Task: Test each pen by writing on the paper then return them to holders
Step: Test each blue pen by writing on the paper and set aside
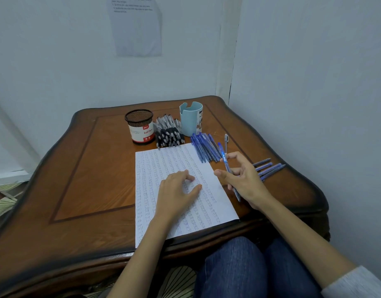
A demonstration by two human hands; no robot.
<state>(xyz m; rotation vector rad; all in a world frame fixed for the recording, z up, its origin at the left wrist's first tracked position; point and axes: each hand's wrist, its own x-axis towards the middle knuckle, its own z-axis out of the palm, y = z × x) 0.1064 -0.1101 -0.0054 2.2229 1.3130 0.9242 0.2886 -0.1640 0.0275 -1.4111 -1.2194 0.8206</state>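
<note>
Two hands are at work at the centre of the frame, above a brown wooden table [88,168]. We see the left hand [176,190] lying flat on the paper [155,164], fingers loosely spread and holding nothing. The paper is covered in rows of small writing. Just right of it, the right hand [245,179] curls its fingers round a blue pen [225,159], which slants off the paper's right edge. Above the hand lies a row of blue pens [204,149], and to its right a few more pens [269,168]. Toward the upper centre we find a mesh holder [139,125], a heap of black pens [168,132] and a pale blue holder [190,119].
</note>
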